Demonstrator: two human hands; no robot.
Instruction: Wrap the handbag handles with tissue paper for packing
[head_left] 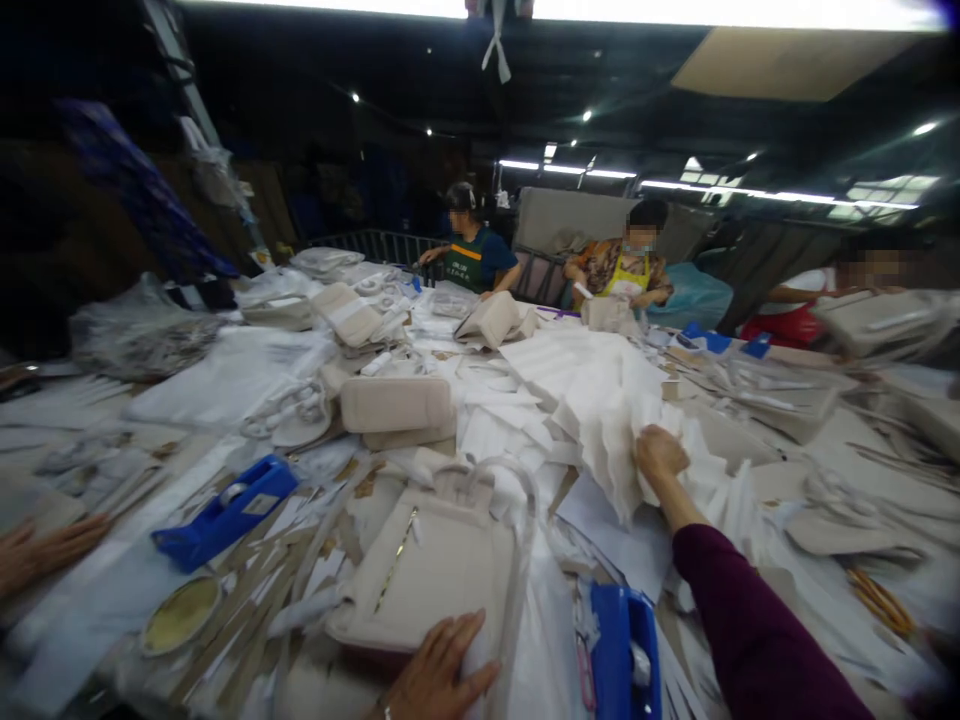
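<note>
Left hand: left hand (442, 665), bottom centre of the frame, palm down with fingers spread on the lower part of the beige bag; nothing clenched.
Right hand: right hand (660, 455), right of centre, fist closed on the white paper; purple sleeve (750, 620) runs to the lower right.
Bag: beige bag (450, 565), lower centre, lying flat, gold zipper (396, 560) on its upward face, strap (525, 520) along its right side.
Paper: white paper (600, 385), centre to right of centre, wavy sheets spreading up and left from the fist. Sheet count unclear; the area is blurred.
Dispensers: blue tape dispenser (225, 510) left of the bag; second blue dispenser (624, 650) at bottom, right of the bag.
Lower left: round yellowish disc (182, 613) on beige strips (240, 640), just below the first dispenser.
Scissors: orange-handled scissors (881, 602), lower right.
Behind: another beige piece (397, 405), above the bag in the frame.
Co-workers: green apron (469, 265) upper centre, yellow apron (628, 280) right of that, red garment (791, 318) farther right; a co-worker's hand (60, 553) at the left edge.
</note>
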